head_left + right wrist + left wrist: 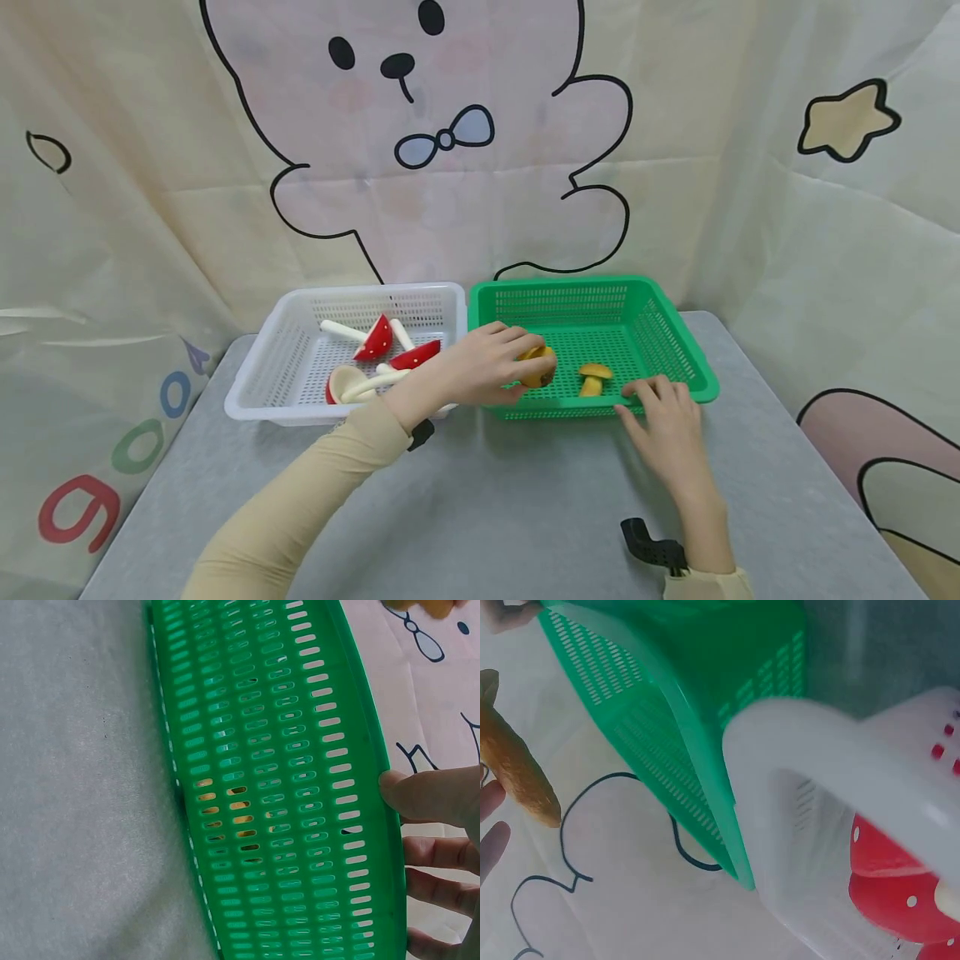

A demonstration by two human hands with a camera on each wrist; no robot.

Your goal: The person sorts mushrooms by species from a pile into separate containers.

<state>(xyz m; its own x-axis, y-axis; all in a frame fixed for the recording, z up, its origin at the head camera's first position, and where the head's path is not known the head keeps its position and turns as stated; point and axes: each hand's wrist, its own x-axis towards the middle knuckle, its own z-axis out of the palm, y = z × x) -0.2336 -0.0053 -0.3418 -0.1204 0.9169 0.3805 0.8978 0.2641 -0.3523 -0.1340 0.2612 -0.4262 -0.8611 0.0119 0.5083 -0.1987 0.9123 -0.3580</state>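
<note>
My left hand [495,362] grips a yellow-brown toy mushroom [538,367] above the left part of the green basket [693,367]. In the left wrist view this toy mushroom [514,765] shows its orange-brown side, with the left fingertips [491,851] at the left edge. A second yellow toy mushroom [592,379] stands inside the basket, near its front wall. My right hand [667,425] holds the basket's front rim; in the right wrist view the thumb [424,791] lies at the rim and the other fingers reach behind it.
Left of the green basket, a white basket [251,375] holds several toy mushrooms [378,340] with red, white-dotted caps and white stems. Both baskets stand side by side on the grey table [525,517], with a printed curtain [675,167] behind. Black wrist mounts [652,550] stick out near the wrists.
</note>
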